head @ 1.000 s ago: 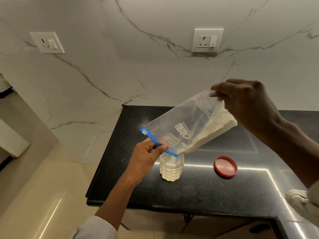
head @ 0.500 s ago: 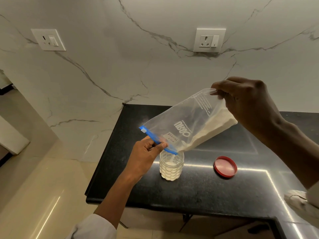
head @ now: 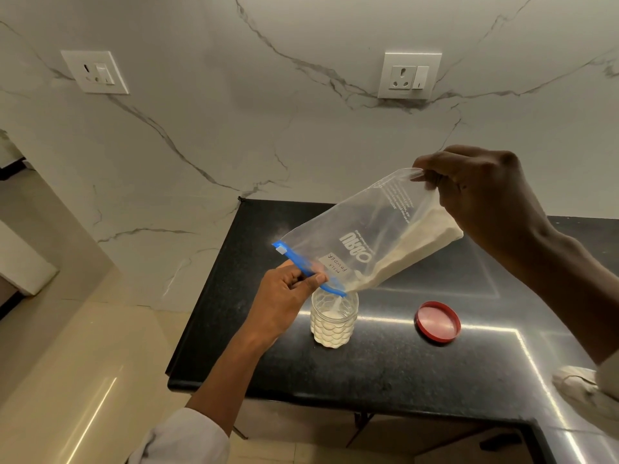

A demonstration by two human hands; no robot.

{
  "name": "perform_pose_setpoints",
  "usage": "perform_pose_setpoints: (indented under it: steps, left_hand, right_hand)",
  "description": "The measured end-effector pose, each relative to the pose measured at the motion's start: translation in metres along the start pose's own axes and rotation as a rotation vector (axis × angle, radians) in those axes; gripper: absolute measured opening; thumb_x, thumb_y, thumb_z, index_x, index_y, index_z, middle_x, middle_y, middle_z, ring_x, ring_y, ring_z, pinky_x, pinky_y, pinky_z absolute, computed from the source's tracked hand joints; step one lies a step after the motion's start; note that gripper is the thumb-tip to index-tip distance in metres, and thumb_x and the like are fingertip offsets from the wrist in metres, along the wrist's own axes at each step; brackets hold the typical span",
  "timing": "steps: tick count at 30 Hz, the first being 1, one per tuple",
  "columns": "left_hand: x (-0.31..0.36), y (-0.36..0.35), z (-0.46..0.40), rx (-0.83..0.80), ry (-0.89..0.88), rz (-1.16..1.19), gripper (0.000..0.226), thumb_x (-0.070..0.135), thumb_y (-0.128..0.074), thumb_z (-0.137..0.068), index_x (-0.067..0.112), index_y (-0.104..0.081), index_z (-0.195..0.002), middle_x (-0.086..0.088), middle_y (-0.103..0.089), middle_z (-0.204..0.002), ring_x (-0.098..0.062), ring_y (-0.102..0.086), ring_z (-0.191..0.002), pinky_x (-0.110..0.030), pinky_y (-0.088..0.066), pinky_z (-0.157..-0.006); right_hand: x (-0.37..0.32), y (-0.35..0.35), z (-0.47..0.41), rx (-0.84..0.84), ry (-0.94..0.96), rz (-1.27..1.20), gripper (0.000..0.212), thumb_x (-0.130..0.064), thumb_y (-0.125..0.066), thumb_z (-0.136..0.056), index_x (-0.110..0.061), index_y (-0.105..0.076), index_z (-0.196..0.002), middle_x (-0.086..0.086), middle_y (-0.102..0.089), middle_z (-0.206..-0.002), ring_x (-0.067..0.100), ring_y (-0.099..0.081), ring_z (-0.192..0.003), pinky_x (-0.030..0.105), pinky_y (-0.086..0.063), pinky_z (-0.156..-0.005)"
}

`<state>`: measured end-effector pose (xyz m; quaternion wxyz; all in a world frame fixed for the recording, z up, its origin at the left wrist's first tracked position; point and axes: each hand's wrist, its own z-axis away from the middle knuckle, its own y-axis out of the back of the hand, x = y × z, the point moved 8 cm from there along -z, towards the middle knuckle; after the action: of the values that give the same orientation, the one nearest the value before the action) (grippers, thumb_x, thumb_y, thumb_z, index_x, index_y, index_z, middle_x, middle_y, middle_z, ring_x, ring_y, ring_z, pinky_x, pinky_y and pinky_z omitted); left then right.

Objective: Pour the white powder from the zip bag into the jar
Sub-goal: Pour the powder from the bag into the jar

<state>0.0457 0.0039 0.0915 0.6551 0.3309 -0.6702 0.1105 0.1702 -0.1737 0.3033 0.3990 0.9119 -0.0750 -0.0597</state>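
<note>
1. The clear plastic zip bag with a blue zipper strip slants down, its low corner over the mouth of the clear dimpled jar on the black counter
2. White powder streams into the jar
3. The left hand pinches the zipper edge; the right hand grips the raised bottom
4. A round red lid lies right of the jar

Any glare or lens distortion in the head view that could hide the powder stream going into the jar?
Head view: bright light streaks reflect off the black countertop beside the red lid, clear of the jar; the thin powder stream at the zip bag mouth stays visible. Wide-angle bending tilts the wall socket. Both the left hand and right hand look sharp.
</note>
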Motion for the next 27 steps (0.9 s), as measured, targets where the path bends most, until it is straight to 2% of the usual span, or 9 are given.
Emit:
perform_pose_setpoints:
  steps: [3,8,12,16,18,20,24,27]
  left_hand:
    - [-0.001,0.001,0.001,0.004,0.006,-0.006,0.014,0.024,-0.066,-0.089,0.016,-0.069,-0.099,0.012,-0.07,-0.089,0.003,-0.067,-0.081,-0.007,-0.051,-0.069]
    - [-0.002,0.0,0.002,0.002,0.009,-0.012,0.01,0.025,-0.066,-0.088,0.019,-0.069,-0.096,0.011,-0.069,-0.087,0.004,-0.066,-0.076,-0.008,-0.051,-0.067]
    - [-0.004,0.001,0.002,-0.017,0.012,0.019,0.015,0.024,-0.066,-0.088,0.019,-0.069,-0.102,0.011,-0.071,-0.095,0.002,-0.067,-0.088,-0.01,-0.053,-0.078]
    - [-0.006,0.002,0.002,-0.022,0.026,0.017,0.013,0.025,-0.066,-0.088,0.021,-0.069,-0.101,0.013,-0.071,-0.096,0.002,-0.067,-0.089,-0.01,-0.053,-0.077]
    - [-0.006,0.001,0.002,-0.022,0.025,0.013,0.013,0.025,-0.066,-0.089,0.021,-0.069,-0.101,0.015,-0.07,-0.095,0.004,-0.067,-0.089,-0.008,-0.052,-0.077]
    - [-0.007,0.0,0.002,-0.017,0.022,0.011,0.014,0.024,-0.066,-0.089,0.018,-0.069,-0.101,0.014,-0.07,-0.093,0.003,-0.067,-0.088,-0.008,-0.052,-0.077]
    - [-0.011,-0.001,0.002,-0.012,0.038,0.013,0.017,0.024,-0.066,-0.089,0.016,-0.07,-0.103,0.013,-0.07,-0.093,0.003,-0.067,-0.089,-0.01,-0.053,-0.079]
    - [-0.011,-0.001,0.001,-0.018,0.032,0.01,0.014,0.024,-0.066,-0.088,0.02,-0.068,-0.102,0.016,-0.069,-0.093,0.005,-0.066,-0.089,-0.009,-0.053,-0.079]
  right_hand:
    - [-0.001,-0.003,0.0,-0.03,-0.006,-0.002,0.018,0.0,-0.061,-0.087,0.002,-0.071,-0.102,0.016,-0.071,-0.084,0.017,-0.062,-0.071,0.037,-0.059,-0.072]
    - [-0.002,-0.002,0.0,-0.014,-0.007,-0.003,0.018,-0.003,-0.058,-0.089,0.001,-0.072,-0.101,0.016,-0.07,-0.083,0.019,-0.063,-0.07,0.037,-0.059,-0.068]
    - [-0.005,0.0,0.002,0.018,-0.014,-0.028,0.027,-0.016,-0.053,-0.092,0.001,-0.071,-0.102,0.015,-0.07,-0.084,0.02,-0.063,-0.07,0.035,-0.058,-0.066]
    - [-0.005,-0.005,0.001,-0.013,-0.007,-0.004,0.017,-0.003,-0.062,-0.089,0.001,-0.072,-0.101,0.015,-0.071,-0.083,0.018,-0.064,-0.069,0.037,-0.06,-0.066]
    - [-0.005,-0.004,0.003,-0.001,-0.019,-0.017,0.019,-0.007,-0.058,-0.09,0.001,-0.072,-0.1,0.014,-0.07,-0.082,0.014,-0.06,-0.068,0.031,-0.057,-0.066]
    - [-0.006,-0.003,0.003,0.007,-0.027,-0.041,0.03,-0.016,-0.049,-0.093,0.002,-0.072,-0.1,0.014,-0.069,-0.081,0.013,-0.058,-0.068,0.027,-0.053,-0.066]
    - [-0.006,-0.007,0.003,-0.032,-0.018,-0.028,0.017,-0.002,-0.06,-0.088,0.003,-0.072,-0.1,0.015,-0.07,-0.081,0.012,-0.059,-0.068,0.028,-0.055,-0.065]
    - [-0.005,-0.005,0.005,-0.021,-0.031,-0.027,0.016,-0.003,-0.06,-0.089,0.002,-0.072,-0.099,0.013,-0.068,-0.078,0.015,-0.06,-0.065,0.027,-0.053,-0.062]
